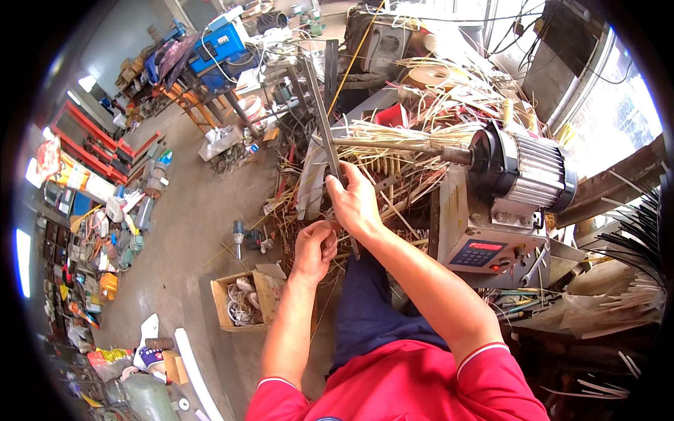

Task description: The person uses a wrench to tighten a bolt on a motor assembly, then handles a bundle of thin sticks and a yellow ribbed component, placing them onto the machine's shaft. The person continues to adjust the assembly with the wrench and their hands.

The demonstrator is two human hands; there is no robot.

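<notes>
My right hand (pixel 355 202) is closed around the lower part of a long flat metal bar (pixel 323 112), which stands nearly upright in front of me. A thin shaft (pixel 393 144) runs from the bar to the silver and black electric motor (pixel 530 168) on the right. Just left of and below it, my left hand (pixel 314 250) has its fingers curled in. Whatever they hold, if anything, is hidden. Below the motor is a grey control box (pixel 491 242) with a blue keypad, a lit red display and knobs.
A heap of pale strips and scraps (pixel 435 91) lies behind the shaft. An open cardboard box (pixel 242 309) with coiled material and a power tool (pixel 239 235) sit on the floor at left. Dark rods (pixel 635 231) fan out at far right. Cluttered shelves (pixel 63 274) line the left side.
</notes>
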